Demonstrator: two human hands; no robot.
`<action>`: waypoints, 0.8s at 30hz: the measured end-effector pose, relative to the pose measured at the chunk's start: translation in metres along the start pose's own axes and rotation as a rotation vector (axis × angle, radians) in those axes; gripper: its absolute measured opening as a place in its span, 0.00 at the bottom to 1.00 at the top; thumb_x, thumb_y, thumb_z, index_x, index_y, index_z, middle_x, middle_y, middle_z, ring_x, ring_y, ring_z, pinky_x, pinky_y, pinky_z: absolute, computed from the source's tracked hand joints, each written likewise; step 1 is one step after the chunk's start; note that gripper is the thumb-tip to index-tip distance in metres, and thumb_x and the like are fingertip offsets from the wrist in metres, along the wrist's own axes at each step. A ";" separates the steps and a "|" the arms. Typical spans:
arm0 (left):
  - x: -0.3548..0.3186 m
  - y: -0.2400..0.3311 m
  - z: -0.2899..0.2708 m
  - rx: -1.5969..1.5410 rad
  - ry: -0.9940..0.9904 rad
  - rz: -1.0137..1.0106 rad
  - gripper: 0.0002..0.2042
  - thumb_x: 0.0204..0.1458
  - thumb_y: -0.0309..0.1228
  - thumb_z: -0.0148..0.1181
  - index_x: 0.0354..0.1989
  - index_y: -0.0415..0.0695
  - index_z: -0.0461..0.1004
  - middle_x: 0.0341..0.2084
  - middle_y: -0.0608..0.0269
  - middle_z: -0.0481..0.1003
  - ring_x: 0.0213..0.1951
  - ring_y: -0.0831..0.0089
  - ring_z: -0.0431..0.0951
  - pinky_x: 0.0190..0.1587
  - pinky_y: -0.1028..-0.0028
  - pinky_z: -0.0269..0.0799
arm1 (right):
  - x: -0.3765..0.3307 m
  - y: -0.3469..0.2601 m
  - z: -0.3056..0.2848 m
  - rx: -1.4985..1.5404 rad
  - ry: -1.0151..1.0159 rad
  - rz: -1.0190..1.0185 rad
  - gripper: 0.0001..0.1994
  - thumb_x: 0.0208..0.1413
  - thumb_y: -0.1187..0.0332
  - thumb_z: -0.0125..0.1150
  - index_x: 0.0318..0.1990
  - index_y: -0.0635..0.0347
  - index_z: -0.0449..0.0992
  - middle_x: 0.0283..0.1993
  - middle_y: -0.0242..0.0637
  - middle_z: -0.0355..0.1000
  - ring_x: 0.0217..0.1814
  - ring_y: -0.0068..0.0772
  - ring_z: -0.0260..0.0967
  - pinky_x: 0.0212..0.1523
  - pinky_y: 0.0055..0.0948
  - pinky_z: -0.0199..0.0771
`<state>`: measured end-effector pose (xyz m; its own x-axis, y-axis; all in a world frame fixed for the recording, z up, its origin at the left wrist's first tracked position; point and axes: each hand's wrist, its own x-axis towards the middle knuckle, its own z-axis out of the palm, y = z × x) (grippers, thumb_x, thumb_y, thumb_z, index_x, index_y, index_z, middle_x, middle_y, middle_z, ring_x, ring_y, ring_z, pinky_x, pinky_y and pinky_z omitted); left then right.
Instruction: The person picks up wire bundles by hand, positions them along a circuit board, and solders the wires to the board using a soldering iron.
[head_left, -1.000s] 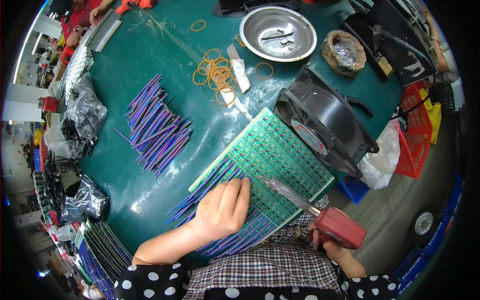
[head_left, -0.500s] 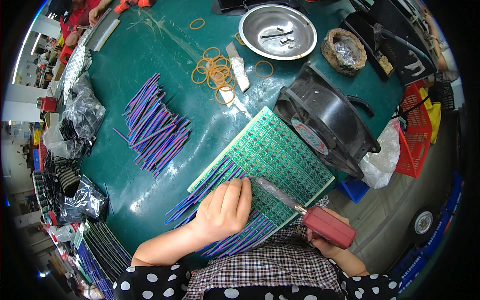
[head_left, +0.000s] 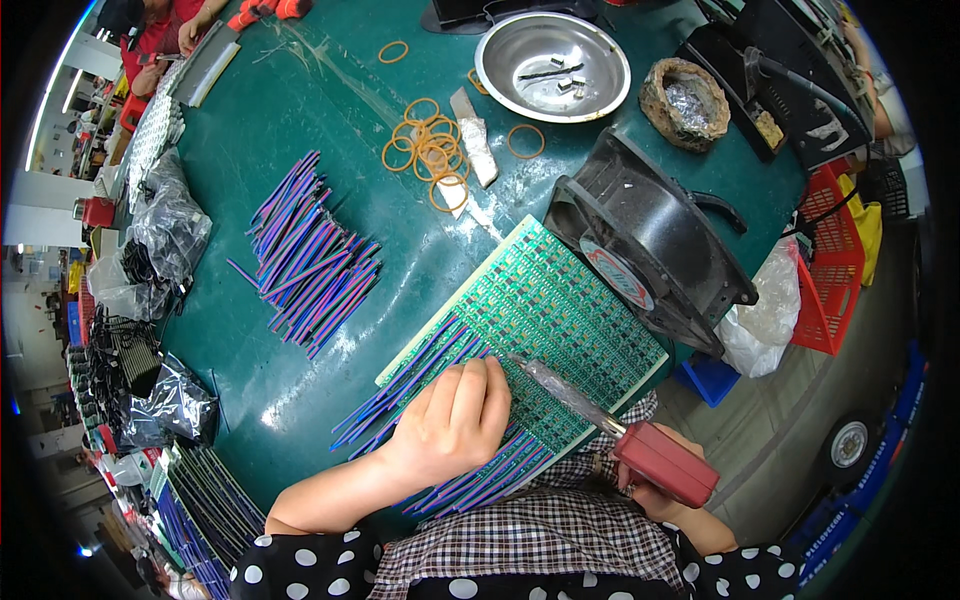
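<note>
The tabletop (head_left: 300, 425) is seen as smooth, glossy and scuffed. Polished metal is noted in the bowl (head_left: 602, 55); a rough, stone-like surface in the dish (head_left: 659, 115). The fan housing (head_left: 655, 215) is recorded as dull. Smooth plastic is observed on the tool handle (head_left: 667, 466) and wires (head_left: 318, 275), woven cloth in the apron (head_left: 530, 535).

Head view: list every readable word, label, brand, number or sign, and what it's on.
Printed text isn't copied out here, only located.
Black fan: red stylised lettering on its round pale label.
Blue bar at lower right: a row of white characters, small and partly blurred.
Green circuit board: any markings are too small to read.
</note>
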<state>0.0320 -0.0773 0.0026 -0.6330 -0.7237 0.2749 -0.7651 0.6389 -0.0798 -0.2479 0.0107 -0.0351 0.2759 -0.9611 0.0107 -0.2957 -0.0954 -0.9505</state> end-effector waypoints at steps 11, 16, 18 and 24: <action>0.002 -0.002 0.000 0.024 -0.001 0.048 0.11 0.41 0.24 0.59 0.35 0.33 0.76 0.29 0.58 0.72 0.27 0.74 0.74 0.25 0.81 0.70 | 0.008 -0.007 0.004 -0.135 0.051 -0.184 0.32 0.40 0.53 0.74 0.47 0.72 0.73 0.35 0.44 0.77 0.31 0.39 0.78 0.31 0.28 0.79; 0.001 0.001 -0.002 0.041 -0.007 0.014 0.13 0.40 0.23 0.59 0.37 0.33 0.76 0.30 0.56 0.72 0.27 0.72 0.74 0.25 0.80 0.70 | 0.002 0.003 -0.001 -0.102 -0.001 -0.161 0.33 0.40 0.53 0.74 0.48 0.72 0.72 0.35 0.44 0.77 0.31 0.39 0.78 0.33 0.28 0.79; 0.002 -0.001 -0.001 0.081 0.013 0.070 0.10 0.41 0.24 0.58 0.33 0.32 0.75 0.28 0.58 0.73 0.26 0.75 0.73 0.25 0.83 0.69 | 0.009 -0.005 -0.002 -0.162 0.019 -0.215 0.33 0.40 0.53 0.74 0.48 0.72 0.72 0.35 0.44 0.77 0.32 0.39 0.78 0.33 0.28 0.79; 0.002 -0.001 0.000 0.105 0.028 0.074 0.10 0.41 0.24 0.58 0.32 0.32 0.76 0.27 0.58 0.73 0.26 0.75 0.73 0.26 0.83 0.69 | 0.012 -0.006 -0.001 -0.232 0.020 -0.237 0.33 0.39 0.54 0.74 0.48 0.72 0.72 0.37 0.44 0.77 0.32 0.37 0.78 0.33 0.28 0.79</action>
<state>0.0316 -0.0797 0.0035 -0.6860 -0.6667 0.2912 -0.7252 0.6588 -0.2000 -0.2436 -0.0006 -0.0289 0.3449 -0.9097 0.2314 -0.4261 -0.3713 -0.8250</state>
